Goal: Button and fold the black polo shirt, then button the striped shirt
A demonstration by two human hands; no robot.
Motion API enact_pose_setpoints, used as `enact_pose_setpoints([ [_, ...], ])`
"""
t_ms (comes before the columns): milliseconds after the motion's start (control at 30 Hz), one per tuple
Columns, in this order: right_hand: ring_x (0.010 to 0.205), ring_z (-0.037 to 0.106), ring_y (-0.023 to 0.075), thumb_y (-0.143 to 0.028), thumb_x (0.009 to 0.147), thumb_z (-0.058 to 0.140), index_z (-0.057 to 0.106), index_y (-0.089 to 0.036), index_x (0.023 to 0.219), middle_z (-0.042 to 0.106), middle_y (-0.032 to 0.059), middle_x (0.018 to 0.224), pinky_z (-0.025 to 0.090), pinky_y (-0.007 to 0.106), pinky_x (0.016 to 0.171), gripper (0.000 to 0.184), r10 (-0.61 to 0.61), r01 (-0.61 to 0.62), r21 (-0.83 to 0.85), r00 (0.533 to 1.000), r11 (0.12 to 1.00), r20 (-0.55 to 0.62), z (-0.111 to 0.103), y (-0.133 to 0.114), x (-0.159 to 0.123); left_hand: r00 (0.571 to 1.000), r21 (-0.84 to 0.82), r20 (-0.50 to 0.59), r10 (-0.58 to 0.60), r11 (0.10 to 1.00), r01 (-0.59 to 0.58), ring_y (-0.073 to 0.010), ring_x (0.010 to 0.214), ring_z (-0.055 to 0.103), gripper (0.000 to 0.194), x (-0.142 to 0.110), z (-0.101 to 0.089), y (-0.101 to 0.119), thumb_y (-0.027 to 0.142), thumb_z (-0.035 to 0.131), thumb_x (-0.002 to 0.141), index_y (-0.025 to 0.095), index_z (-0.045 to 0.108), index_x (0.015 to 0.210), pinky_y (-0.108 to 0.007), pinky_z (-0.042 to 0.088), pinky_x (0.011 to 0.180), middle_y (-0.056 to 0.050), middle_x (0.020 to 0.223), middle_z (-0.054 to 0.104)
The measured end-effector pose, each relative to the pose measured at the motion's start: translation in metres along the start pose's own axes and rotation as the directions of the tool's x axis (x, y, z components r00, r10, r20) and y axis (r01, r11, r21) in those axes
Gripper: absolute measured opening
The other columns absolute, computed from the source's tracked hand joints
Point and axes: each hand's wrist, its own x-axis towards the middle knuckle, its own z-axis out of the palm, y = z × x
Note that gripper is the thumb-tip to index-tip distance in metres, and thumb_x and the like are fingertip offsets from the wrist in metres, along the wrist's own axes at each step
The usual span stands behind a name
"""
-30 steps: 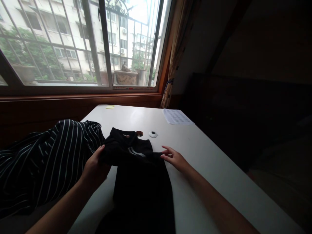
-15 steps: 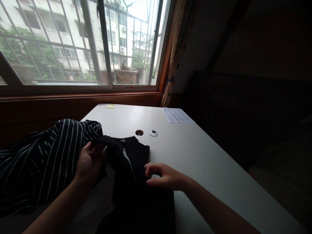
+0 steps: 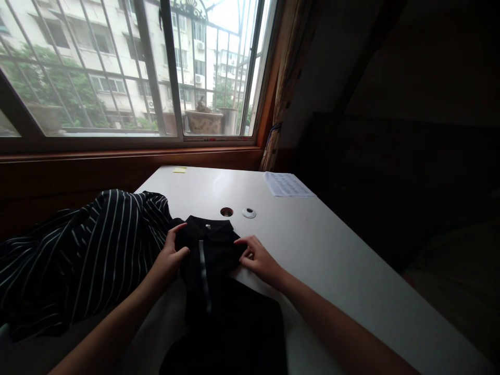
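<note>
A black collared garment (image 3: 219,276) with a pale strip down its front lies on the white table, its collar toward the window. On its left shoulder rests my left hand (image 3: 172,256), thumb and fingers apart and touching the cloth. My right hand (image 3: 260,260) pinches the garment's right shoulder edge, with the index finger stretched along it and the other fingers curled to the thumb. A black garment with white stripes (image 3: 97,250) is heaped to the left, close by my left hand. The lower part of the black garment is very dark.
The white table (image 3: 312,250) extends to the window wall. Printed papers (image 3: 289,184) lie at its far right and a yellow note (image 3: 179,170) at the far left. A round cable hole (image 3: 226,212) and its white cover (image 3: 249,212) are beyond the collar.
My left hand has lowered the left shoulder cloth and opened its fingers on it. My right hand has moved up to the right shoulder edge. The collar now lies flatter and straighter.
</note>
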Motion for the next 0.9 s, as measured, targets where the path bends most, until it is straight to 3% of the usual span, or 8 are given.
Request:
enact_pose_setpoints([
  [100,0.072,0.057,0.0121,-0.008,0.074,0.061,0.057,-0.026,0.128,0.056,0.0064,0.123,0.051,0.032,0.076,0.057,-0.007,-0.009,-0.192,0.997,0.981,-0.082,-0.013,0.012,0.008,0.99,-0.085,0.078,-0.116,0.989,0.123,-0.012,0.061,0.06,0.066,-0.001,0.002,-0.001,0.015,0.058,0.073,0.026,0.047,0.138,-0.019,0.047,0.053,0.001,0.083,0.064],
  [200,0.091,0.061,0.0188,-0.01,0.072,0.066,0.053,-0.027,0.136,0.061,0.0057,0.123,0.049,0.036,0.087,0.067,-0.041,0.052,-0.244,0.998,0.968,0.052,-0.022,0.008,0.011,0.959,-0.203,0.164,-0.232,0.943,0.263,-0.0096,0.051,0.054,0.064,-0.002,0.007,-0.002,0.014,0.059,0.072,0.021,0.05,0.134,-0.016,0.04,0.046,0.002,0.071,0.062],
  [300,0.102,0.061,0.0228,-0.019,0.075,0.071,0.065,-0.026,0.121,0.067,0.0042,0.115,0.046,0.036,0.091,0.047,-0.039,0.079,-0.225,0.983,0.971,0.178,-0.023,-0.002,0.009,0.936,-0.283,0.213,-0.282,0.899,0.335,-0.0079,0.048,0.052,0.063,-0.003,0.011,-0.003,0.011,0.06,0.071,0.02,0.053,0.133,-0.015,0.038,0.044,0.002,0.069,0.062],
  [433,0.087,0.063,0.0196,-0.03,0.084,0.067,0.074,-0.021,0.091,0.071,0.0023,0.091,0.046,0.032,0.081,0.013,0.038,-0.006,-0.16,0.98,0.987,0.195,-0.032,-0.009,0.005,0.935,-0.337,0.203,-0.29,0.876,0.345,-0.009,0.05,0.055,0.059,-0.005,0.013,0.002,0.008,0.058,0.072,0.019,0.058,0.13,-0.015,0.04,0.044,0.0,0.069,0.064],
  [633,0.063,0.051,0.0119,-0.043,0.083,0.07,0.067,-0.02,0.085,0.058,-0.0028,0.07,0.041,0.025,0.058,0.023,0.076,-0.047,0.166,0.982,0.985,-0.176,-0.088,0.0,0.004,0.965,-0.406,-0.001,-0.263,0.882,0.24,-0.0134,0.059,0.064,0.054,0.0,-0.002,0.019,0.003,0.057,0.07,0.015,0.065,0.122,-0.019,0.051,0.051,-0.006,0.079,0.071],
  [767,0.072,0.056,0.013,-0.047,0.08,0.071,0.062,-0.024,0.091,0.059,-0.0022,0.081,0.048,0.026,0.067,0.027,0.054,0.129,0.294,0.839,0.947,-0.542,-0.135,0.013,0.005,0.966,-0.346,-0.06,-0.25,0.913,0.215,-0.0107,0.047,0.058,0.054,0.009,-0.016,0.021,0.003,0.055,0.07,0.015,0.065,0.122,-0.017,0.045,0.042,-0.003,0.068,0.068],
  [833,0.076,0.056,0.013,-0.05,0.083,0.066,0.06,-0.027,0.095,0.058,-0.0025,0.087,0.049,0.027,0.072,0.027,0.039,0.161,0.262,0.781,0.952,-0.623,-0.15,0.019,0.006,0.968,-0.305,-0.028,-0.25,0.924,0.23,-0.0102,0.047,0.057,0.053,0.013,-0.02,0.016,0.006,0.057,0.072,0.017,0.065,0.122,-0.017,0.044,0.042,-0.001,0.068,0.067],
  [900,0.078,0.056,0.0142,-0.05,0.084,0.063,0.06,-0.028,0.097,0.057,-0.0018,0.089,0.05,0.03,0.075,0.026,0.029,0.144,0.215,0.765,0.966,-0.643,-0.157,0.026,0.007,0.984,-0.236,-0.023,-0.179,0.957,0.169,-0.0134,0.065,0.065,0.047,0.017,-0.02,0.006,0.012,0.061,0.075,0.017,0.063,0.122,-0.021,0.053,0.055,-0.005,0.087,0.07],
])
